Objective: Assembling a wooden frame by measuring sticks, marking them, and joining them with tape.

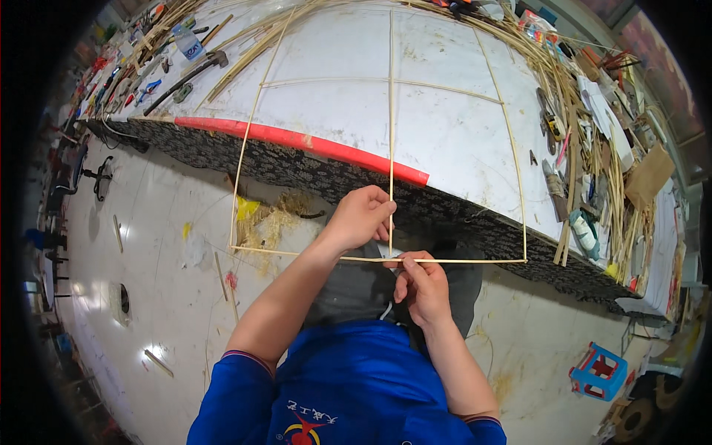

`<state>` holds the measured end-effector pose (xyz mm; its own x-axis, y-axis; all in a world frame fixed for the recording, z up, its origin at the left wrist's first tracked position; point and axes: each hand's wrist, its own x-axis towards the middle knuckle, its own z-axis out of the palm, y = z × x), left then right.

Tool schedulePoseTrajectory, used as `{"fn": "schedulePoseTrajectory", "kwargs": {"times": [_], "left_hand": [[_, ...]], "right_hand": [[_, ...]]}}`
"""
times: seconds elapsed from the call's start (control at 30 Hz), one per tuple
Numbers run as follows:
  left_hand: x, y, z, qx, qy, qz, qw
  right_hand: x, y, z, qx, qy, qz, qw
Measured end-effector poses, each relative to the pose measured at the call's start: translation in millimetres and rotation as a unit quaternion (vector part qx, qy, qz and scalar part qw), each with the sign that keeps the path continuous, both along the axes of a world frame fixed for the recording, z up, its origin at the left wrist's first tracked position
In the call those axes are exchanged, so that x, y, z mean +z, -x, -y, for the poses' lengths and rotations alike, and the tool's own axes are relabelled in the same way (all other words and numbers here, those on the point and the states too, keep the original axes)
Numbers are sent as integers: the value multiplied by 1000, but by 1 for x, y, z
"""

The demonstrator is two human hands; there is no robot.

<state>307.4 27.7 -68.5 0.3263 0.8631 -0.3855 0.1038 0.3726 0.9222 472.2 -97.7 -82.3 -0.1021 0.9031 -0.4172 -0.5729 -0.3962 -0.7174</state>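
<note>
A light frame of thin bamboo strips spans from my lap onto the table. Its middle strip [391,126] runs away from me and meets the near cross strip [475,261] between my hands. My left hand [361,219] is closed, with thumb and fingertips on the middle strip just above that joint. Below it, my right hand [425,289] pinches the near cross strip beside the joint, its other fingers curled. Something small and whitish shows at the joint; its kind is unclear. A second cross strip [452,89] lies farther off over the table.
The white-topped table [334,104] has a red padded strip [304,141] along its near edge. A hammer [189,80] and a bottle [187,42] lie at the far left. Loose bamboo strips [571,170] crowd the right side. A blue stool [599,371] stands on the floor.
</note>
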Motion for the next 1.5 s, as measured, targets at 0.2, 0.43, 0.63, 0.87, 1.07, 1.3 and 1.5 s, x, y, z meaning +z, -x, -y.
{"fn": "schedulePoseTrajectory", "kwargs": {"times": [0.2, 0.43, 0.63, 0.87, 1.07, 1.3, 1.5], "left_hand": [[-3, 0, 0, -1, -8, -6, 1000], [8, 2, 4, 0, -2, -6, 1000], [19, 3, 17, 7, -11, 20, 1000], [32, 8, 80, -17, -2, 71, 997], [33, -11, 95, -16, 7, 131, 991], [62, -13, 55, -13, -254, -46, 966], [61, 41, -152, 136, -500, -315, 795]], "right_hand": [[3, 1, -1, -5, -2, 0, 1000], [-1, 2, 0, -8, 1, -5, 1000], [0, 0, 4, -2, 16, 7, 1000], [16, -12, 20, 151, 29, 3, 988], [40, -23, 48, 116, -17, 106, 988], [52, -74, 86, 87, 0, 205, 975], [60, -180, 174, 72, 80, 301, 947]]}}
